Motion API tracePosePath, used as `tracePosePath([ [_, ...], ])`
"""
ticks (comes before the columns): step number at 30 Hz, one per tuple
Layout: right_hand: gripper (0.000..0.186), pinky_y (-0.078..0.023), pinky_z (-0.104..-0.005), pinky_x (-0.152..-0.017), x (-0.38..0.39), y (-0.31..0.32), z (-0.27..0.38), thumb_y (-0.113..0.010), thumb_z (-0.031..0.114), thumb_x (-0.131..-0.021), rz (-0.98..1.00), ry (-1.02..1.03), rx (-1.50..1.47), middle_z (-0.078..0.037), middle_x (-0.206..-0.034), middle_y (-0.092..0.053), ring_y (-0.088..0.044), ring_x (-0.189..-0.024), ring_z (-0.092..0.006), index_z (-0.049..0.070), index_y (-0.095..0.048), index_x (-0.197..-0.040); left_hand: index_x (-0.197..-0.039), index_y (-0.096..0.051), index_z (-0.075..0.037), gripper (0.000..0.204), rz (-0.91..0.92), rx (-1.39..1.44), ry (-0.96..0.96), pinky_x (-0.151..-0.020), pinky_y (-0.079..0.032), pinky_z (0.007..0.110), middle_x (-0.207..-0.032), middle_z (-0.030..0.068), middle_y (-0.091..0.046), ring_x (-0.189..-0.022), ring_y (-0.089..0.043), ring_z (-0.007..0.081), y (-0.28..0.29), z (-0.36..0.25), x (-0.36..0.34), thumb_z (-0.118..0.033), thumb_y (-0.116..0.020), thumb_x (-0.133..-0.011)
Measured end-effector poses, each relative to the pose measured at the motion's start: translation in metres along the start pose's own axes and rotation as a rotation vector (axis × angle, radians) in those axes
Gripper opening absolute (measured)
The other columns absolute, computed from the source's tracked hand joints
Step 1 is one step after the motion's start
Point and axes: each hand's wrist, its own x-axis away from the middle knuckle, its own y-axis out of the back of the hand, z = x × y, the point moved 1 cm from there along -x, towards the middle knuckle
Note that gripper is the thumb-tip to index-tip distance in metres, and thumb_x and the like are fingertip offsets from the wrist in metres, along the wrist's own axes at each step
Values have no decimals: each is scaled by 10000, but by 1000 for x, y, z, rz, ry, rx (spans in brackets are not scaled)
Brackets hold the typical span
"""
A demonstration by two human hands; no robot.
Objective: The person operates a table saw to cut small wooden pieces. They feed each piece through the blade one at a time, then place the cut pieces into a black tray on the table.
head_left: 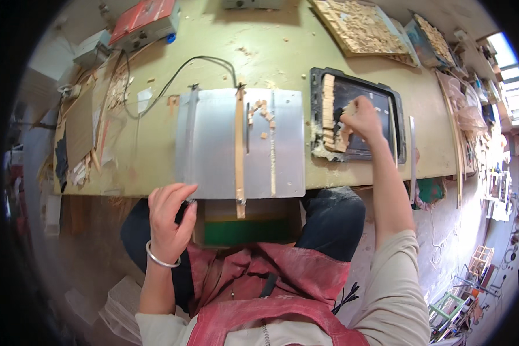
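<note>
My right hand (363, 121) is over the black tray (402, 109), fingers curled and pressed together. Whatever it grips is hidden. A column of small wooden blocks (328, 104) lines the tray's left side, and more loose blocks (343, 140) lie just below my fingers. My left hand (170, 216) is at the front left corner of the silver metal plate (213, 144), thumb and fingers apart, with nothing visible held. A wooden strip (240, 138) runs front to back over the plate and sticks out past its front edge. Several small wooden pieces (259, 109) lie right of it.
A black cable (179, 72) loops behind the plate. Across the green table (271, 52), a board piled with wooden pieces (363, 26) is at the back right and a red-topped box (144, 23) at the back left. Under the table's front edge sits an open drawer (248, 230).
</note>
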Motion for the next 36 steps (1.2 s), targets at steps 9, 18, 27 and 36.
tracePosePath([
  [9, 316, -545, -504, -782, 167, 22, 167, -735, 177, -801, 31, 574, -246, -186, -968, -621, -662, -891, -413, 33, -609, -1052, -1273, -727, -50, 376, 40, 92, -119, -1029, -447, 422, -1165, 110, -721, -1094, -669, 300, -18, -21, -18, -93, -762, -902],
  [18, 554, -502, -489, -890, 184, 0, 205, -740, 178, -783, 5, 593, -220, -164, -1092, -637, -660, -1000, -388, 10, -643, -1301, -1386, -606, -54, 600, 22, 19, -88, -996, -449, 441, -1177, 107, -642, -1129, -640, 299, -58, -30, -26, -205, -803, -840],
  [27, 363, -458, -444, -806, 209, -47, 195, -748, 129, -844, -315, 516, -118, -105, -939, -623, -625, -912, -303, 13, -782, -1186, -1366, -609, -75, 591, -3, 1, -67, -952, -463, 465, -1165, 114, -631, -1124, -632, 329, -80, -35, -36, -175, -767, -805],
  [36, 387, -457, -449, -808, 212, -55, 195, -741, 90, -833, -310, 492, -208, -100, -936, -623, -632, -915, -301, 12, -770, -1211, -1234, -648, -129, 438, 9, 9, -41, -893, -464, 485, -1082, 108, -612, -1053, -624, 348, -86, -30, -43, -167, -756, -812],
])
